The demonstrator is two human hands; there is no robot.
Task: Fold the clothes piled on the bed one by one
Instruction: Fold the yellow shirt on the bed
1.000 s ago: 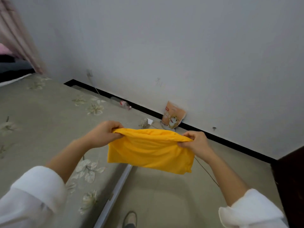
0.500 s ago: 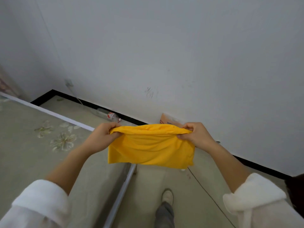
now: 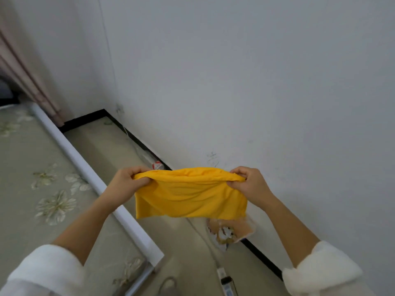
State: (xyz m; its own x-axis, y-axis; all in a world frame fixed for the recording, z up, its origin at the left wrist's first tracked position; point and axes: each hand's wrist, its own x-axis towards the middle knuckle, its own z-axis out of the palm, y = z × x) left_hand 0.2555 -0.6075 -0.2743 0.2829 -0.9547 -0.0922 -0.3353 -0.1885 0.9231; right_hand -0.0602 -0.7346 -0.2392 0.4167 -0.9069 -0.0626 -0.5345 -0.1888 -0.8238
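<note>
Yellow garment [image 3: 190, 197], already folded into a short, wide band, hangs in the air in front of the person, over the floor [image 3: 181, 253] just right of the bed [image 3: 25, 189] rather than on it. Nearest the camera, two white sleeves [image 3: 42, 270] are pushed up bare forearms. The left hand [image 3: 128, 184] and right hand [image 3: 250, 184] each pinch one end of the top edge, fingers curled over the bunched cloth and thumbs under it. The coming move turns on this: the garment's long axis runs left to right between the two hands, and the cloth drops straight down below the fingers, its lower edge free. The hands are level and about equally near, but the left one is closer to the bed, so laying the piece down would likely mean swinging it leftward. The fabric looks thin, soft and stretchy, with the top edge rolled into a rounded fold, slack creases across the face, and the lower left corner sagging a little below the rest. No pile of clothes is in view. Below on the floor are a white power strip [image 3: 224, 280] with its cord, and a printed snack bag [image 3: 228, 231] against the skirting. Farther off, a plastic bottle [image 3: 149, 161] lies by the white wall [image 3: 256, 82], and a pink curtain [image 3: 32, 82] hangs far left.
</note>
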